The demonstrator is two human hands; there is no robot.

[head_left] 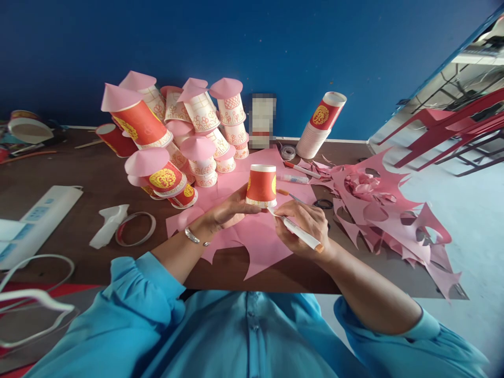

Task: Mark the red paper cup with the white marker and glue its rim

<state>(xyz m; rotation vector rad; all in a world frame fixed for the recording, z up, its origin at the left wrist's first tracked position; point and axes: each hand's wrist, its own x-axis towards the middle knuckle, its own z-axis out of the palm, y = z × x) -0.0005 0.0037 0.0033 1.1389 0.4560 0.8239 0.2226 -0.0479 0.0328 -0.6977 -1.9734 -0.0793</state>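
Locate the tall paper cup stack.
In the head view, the paper cup stack stands at the back of the table, right of center, beside the roll of clear tape and in front of the blue wall.

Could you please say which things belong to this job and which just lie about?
Likely the job's:
- red and gold paper cup, in the left hand
- white pen with orange end, in the right hand
- paper cups under pink paper cones
- stack of paper cups

Likely lying about:
- cut pink paper scraps
- round black ring
- angular white plastic object
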